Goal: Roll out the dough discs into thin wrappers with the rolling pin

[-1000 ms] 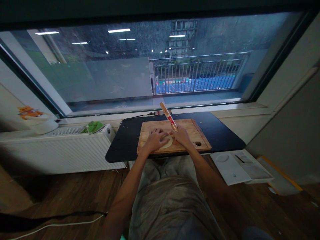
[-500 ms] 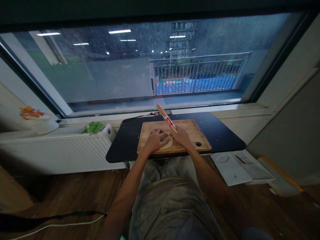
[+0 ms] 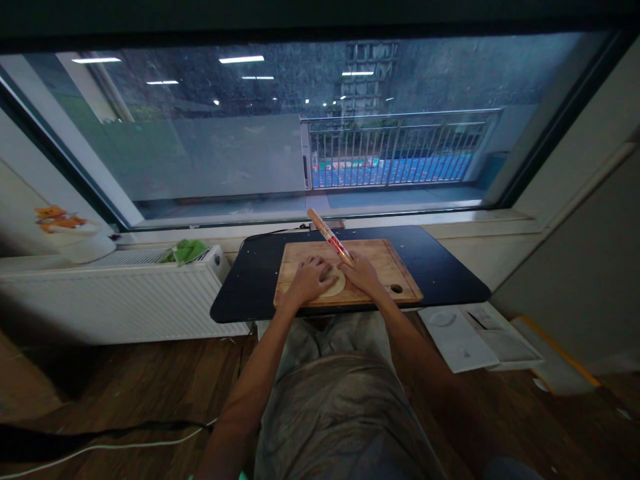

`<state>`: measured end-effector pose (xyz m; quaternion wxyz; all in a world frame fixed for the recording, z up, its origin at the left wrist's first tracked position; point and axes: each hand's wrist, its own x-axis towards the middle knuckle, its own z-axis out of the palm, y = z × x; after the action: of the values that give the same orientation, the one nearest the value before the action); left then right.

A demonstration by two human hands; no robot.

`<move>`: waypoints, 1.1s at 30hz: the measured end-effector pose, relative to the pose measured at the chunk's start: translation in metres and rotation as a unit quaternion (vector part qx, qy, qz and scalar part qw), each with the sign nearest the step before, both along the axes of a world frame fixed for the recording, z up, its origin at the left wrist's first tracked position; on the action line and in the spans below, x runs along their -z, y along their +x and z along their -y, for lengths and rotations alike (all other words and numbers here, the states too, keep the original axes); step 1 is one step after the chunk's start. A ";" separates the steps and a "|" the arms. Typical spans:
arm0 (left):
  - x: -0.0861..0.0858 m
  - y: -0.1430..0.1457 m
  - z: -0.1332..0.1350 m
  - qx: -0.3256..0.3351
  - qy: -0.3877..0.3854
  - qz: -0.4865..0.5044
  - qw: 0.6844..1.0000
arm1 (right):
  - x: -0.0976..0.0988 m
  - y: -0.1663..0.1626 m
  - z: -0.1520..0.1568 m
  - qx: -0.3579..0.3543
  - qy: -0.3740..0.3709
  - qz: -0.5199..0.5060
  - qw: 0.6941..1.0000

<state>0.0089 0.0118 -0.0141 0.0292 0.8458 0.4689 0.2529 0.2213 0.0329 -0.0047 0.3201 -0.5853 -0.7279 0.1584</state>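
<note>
A pale round piece of flat dough (image 3: 338, 285) lies on the wooden cutting board (image 3: 295, 255). My left hand (image 3: 311, 279) rests palm down over its left edge, fingers spread and slightly bent, with the thumb side touching the dough. Closed around the lower end of a wooden rolling pin (image 3: 326, 233), my right hand (image 3: 362, 273) is just right of the dough. The pin carries a red-and-white label and slants up to the far left, its near end hidden by my fingers.
The board lies on a black table (image 3: 445, 273) against the window. On the left stands a white radiator (image 3: 125, 300) with a green cloth-like item (image 3: 189, 251) on top. A white open box (image 3: 465, 340) sits low at the right. A white cable (image 3: 125, 446) crosses the floor.
The far end of the rolling pin has swung slightly left and its label has turned a little. Both hands remain in nearly the same place, and the view has shifted slightly.
</note>
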 end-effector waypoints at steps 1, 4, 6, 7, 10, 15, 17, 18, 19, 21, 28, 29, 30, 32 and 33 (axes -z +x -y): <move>0.001 0.000 -0.001 0.003 0.003 -0.002 1.000 | 0.001 0.000 0.000 -0.004 0.001 0.002 1.000; 0.003 0.000 -0.002 0.009 0.011 -0.006 1.000 | 0.003 0.001 0.000 -0.013 0.010 -0.006 1.000; 0.004 0.000 -0.002 0.009 0.015 -0.012 1.000 | 0.004 0.001 0.000 -0.015 0.018 -0.014 1.000; 0.004 0.001 -0.002 0.009 0.018 -0.014 1.000 | 0.004 0.001 0.000 -0.015 0.022 -0.017 1.000; 0.004 0.002 -0.002 0.006 0.025 -0.016 1.000 | 0.005 0.002 0.000 -0.019 0.026 -0.023 0.999; 0.003 0.003 -0.003 0.007 0.024 0.016 1.000 | 0.006 0.003 -0.001 -0.032 0.034 -0.034 0.998; 0.002 0.003 -0.004 0.005 0.023 0.032 0.999 | 0.007 0.003 -0.001 -0.030 0.037 -0.031 0.998; 0.001 0.003 -0.004 0.004 0.023 0.036 0.999 | 0.007 0.004 -0.001 -0.029 0.038 -0.027 0.998; 0.001 0.003 -0.003 0.004 0.023 0.037 0.999 | 0.007 0.004 -0.001 -0.029 0.038 -0.023 0.999; -0.001 0.003 -0.003 0.008 0.022 0.033 0.999 | 0.006 0.004 0.000 -0.032 0.031 -0.011 0.999; -0.001 0.003 -0.003 0.004 0.004 0.024 1.000 | 0.000 0.003 0.004 -0.027 0.010 0.017 0.999; 0.000 0.003 -0.004 0.005 0.004 0.027 1.000 | 0.000 0.003 0.003 -0.027 0.010 0.017 0.999; 0.001 0.003 -0.005 0.006 0.003 0.033 0.999 | 0.000 0.003 0.003 -0.026 0.011 0.017 0.999; 0.004 0.002 -0.008 -0.001 -0.002 0.057 0.998 | 0.000 0.002 0.002 -0.023 0.012 0.015 1.000; 0.005 0.001 -0.010 -0.012 -0.005 0.074 0.997 | 0.000 0.002 0.002 -0.020 0.012 0.014 1.000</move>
<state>0.0103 0.0218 -0.0196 0.0647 0.8189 0.4770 0.3126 0.2234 0.0307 -0.0047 0.3138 -0.5686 -0.7458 0.1482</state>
